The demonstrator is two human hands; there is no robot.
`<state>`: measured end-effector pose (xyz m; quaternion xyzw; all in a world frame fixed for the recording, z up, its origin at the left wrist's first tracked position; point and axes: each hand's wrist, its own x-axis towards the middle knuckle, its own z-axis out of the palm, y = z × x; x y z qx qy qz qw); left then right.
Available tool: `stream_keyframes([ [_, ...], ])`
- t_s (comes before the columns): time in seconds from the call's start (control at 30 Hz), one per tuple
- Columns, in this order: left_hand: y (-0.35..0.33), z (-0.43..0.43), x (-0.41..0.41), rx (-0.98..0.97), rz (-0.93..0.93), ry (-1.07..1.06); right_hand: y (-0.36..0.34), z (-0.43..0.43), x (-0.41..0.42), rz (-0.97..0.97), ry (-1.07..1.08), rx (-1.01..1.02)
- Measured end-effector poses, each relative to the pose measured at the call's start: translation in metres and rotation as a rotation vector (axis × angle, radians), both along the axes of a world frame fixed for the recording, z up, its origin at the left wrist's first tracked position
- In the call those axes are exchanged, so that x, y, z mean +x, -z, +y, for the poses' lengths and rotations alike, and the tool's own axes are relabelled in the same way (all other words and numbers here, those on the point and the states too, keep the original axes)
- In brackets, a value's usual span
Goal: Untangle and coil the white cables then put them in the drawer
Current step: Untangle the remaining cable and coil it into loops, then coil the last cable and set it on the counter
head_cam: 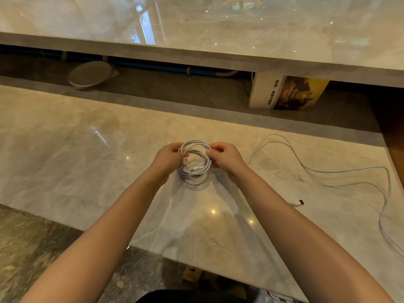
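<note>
Marble top (65, 171): pale, glossy slab that mirrors the ceiling lights and carries both cables.
Round disc (89, 76): grey, tilted, leaning in the dark recess behind the slab, far left.
Blue pipes (157, 67): run along the back of that recess, under the ledge.
Upper ledge (196, 53): a second polished slab above the recess, across the whole view.
Book (288, 92): stands in the recess to the right, with a white spine and a dark and yellow cover, well apart from the hands.
Loose cable (328, 171): white, uncoiled, sprawled in long loops over the right part of the slab, beside the right forearm and out to the right edge of view.
Plug (300, 202): one end of that cable, lying flat near the right forearm.
Coiled cable (197, 169): white, wound into a round bundle of several turns, held at the centre between both hands. Its reflection shows on the slab below it, and whether its lowest turn touches the slab I cannot tell.
Left hand (168, 158): fingers curled round the coil's left side.
Right hand (225, 158): thumb and fingers pinch the coil's right side.
Forearms (113, 226): bare, stretched forward, converging on the coil.
</note>
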<state>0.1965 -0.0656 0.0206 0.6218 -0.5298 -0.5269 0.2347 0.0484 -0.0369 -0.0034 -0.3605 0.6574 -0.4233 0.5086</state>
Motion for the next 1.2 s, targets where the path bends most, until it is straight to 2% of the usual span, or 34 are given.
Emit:
stream_keyframes([
  [0.1, 0.010, -0.006, 0.007, -0.027, -0.153, -0.008, 0.015, -0.009, 0.008, 0.142, 0.006, 0.007],
  [0.27, 0.024, -0.009, 0.011, -0.067, -0.306, 0.006, 0.028, -0.017, 0.014, 0.379, -0.041, -0.003],
  [0.5, 0.032, -0.006, 0.014, -0.147, -0.351, 0.078, 0.040, -0.014, 0.015, 0.592, -0.077, -0.091],
  [0.57, 0.033, -0.006, 0.017, -0.138, -0.335, 0.064, 0.041, -0.012, 0.014, 0.596, -0.102, -0.109],
  [0.67, 0.031, -0.004, 0.019, -0.167, -0.326, 0.049, 0.042, -0.008, 0.012, 0.490, -0.093, -0.094],
  [0.83, 0.014, 0.008, 0.006, -0.413, -0.332, 0.091, 0.028, 0.009, -0.014, 0.435, -0.115, -0.094],
  [0.93, 0.002, 0.027, -0.021, -0.570, -0.290, 0.228, 0.014, 0.029, -0.052, 0.502, -0.155, -0.075],
  [1.07, 0.025, 0.063, -0.073, -0.605, -0.235, 0.674, 0.007, 0.074, -0.107, 0.665, -0.250, -0.005],
  [1.13, 0.048, 0.080, -0.094, -0.574, -0.315, 0.901, 0.011, 0.099, -0.126, 0.737, -0.323, 0.049],
  [1.2, 0.066, 0.090, -0.107, -0.576, -0.427, 0.996, 0.017, 0.120, -0.137, 0.816, -0.414, 0.094],
])
